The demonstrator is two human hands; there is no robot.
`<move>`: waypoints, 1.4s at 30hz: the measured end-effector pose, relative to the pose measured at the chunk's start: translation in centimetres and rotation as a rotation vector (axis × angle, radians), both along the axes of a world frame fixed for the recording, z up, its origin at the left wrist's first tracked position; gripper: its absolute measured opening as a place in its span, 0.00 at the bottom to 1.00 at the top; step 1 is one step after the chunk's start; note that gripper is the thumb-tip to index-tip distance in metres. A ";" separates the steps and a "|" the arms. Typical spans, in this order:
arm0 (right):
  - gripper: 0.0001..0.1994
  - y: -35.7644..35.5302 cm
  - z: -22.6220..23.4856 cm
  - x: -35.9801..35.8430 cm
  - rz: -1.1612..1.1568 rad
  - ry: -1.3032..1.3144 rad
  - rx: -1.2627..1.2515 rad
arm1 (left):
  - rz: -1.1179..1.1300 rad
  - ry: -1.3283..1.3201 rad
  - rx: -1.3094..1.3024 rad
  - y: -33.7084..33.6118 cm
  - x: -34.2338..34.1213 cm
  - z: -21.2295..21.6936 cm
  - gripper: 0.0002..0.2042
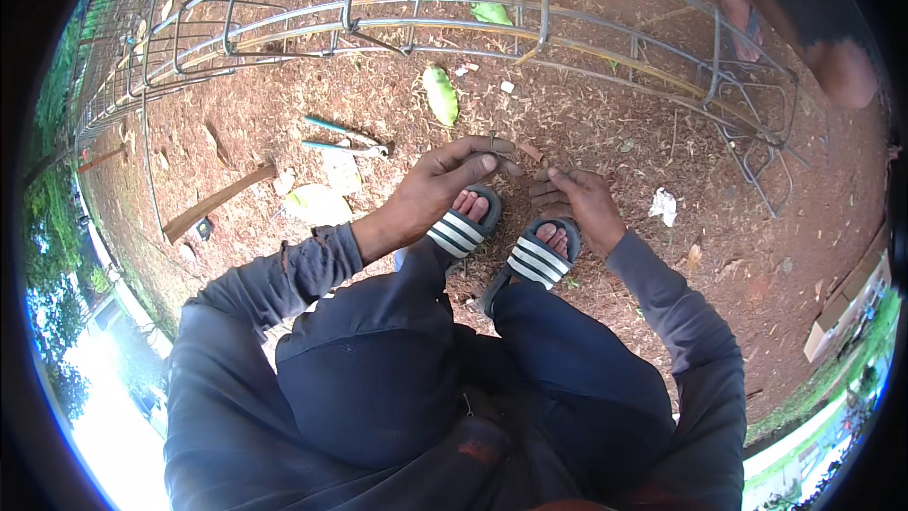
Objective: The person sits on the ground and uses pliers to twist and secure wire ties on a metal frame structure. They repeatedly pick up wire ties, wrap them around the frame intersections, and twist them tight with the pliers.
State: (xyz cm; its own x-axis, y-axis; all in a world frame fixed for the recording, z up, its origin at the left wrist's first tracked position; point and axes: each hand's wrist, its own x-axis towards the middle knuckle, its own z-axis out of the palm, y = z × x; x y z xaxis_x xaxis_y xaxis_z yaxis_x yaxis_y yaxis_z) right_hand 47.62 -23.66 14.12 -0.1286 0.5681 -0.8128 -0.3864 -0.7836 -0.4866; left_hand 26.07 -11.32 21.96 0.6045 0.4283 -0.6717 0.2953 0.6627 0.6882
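Item: short wire piece (pixel 502 145), pinched at the left hand (pixel 445 185)'s fingertips above the sandalled feet, kept clear of the dirt. Right hand (pixel 579 201): fingers loosely curled, nothing gripped, just beside. Pliers (pixel 345 137) lay on ground (pixel 586 123) before the rebar cage (pixel 454 24).

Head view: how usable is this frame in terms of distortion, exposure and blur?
Head view: strong fisheye, the rebar cage bars bow near the rim; lower left corner blown out by bright daylight; left hand and right hand sharp and evenly lit; a person at top right is blurred.
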 end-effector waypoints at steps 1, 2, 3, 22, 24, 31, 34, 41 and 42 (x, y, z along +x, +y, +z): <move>0.17 -1.0 0.0 -0.8 -0.089 0.068 -0.013 | 0.034 -0.019 0.026 -0.3 0.8 0.0 0.16; 0.17 -1.7 -0.2 -1.8 -0.174 0.141 -0.023 | 0.071 -0.036 0.056 -0.3 1.2 -0.4 0.15; 0.17 -2.2 -0.6 -2.9 -0.266 0.207 -0.024 | 0.098 -0.063 0.091 0.0 1.8 -1.3 0.15; 0.20 1.5 8.8 -0.4 0.059 -0.548 0.383 | 0.000 -0.243 0.589 -1.0 2.2 -5.2 0.12; 0.20 2.4 6.4 -2.4 0.045 -0.542 0.506 | 0.036 -0.265 0.535 -1.5 1.8 -5.7 0.12; 0.17 3.6 3.8 -7.6 -0.208 -0.532 0.492 | 0.027 -0.133 0.274 0.1 0.8 -4.5 0.11; 0.19 2.8 1.9 -7.3 -0.371 -0.280 0.428 | -0.026 -0.247 0.003 0.6 0.4 -6.3 0.10; 0.19 2.4 3.7 -5.3 -0.618 -0.242 0.306 | -0.114 -0.291 0.145 -1.0 -0.1 -5.7 0.13; 0.20 2.1 2.9 -5.0 -0.615 -0.299 0.335 | -0.112 -0.257 0.162 -1.3 -0.3 -6.1 0.13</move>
State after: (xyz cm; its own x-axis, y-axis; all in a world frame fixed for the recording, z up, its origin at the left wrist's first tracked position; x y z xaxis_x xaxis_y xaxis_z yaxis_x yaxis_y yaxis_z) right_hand 42.60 -21.54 17.02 0.4892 0.6887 -0.5351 -0.5201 -0.2621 -0.8129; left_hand 25.76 -12.65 15.85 0.7949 0.4386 -0.4194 0.1628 0.5116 0.8436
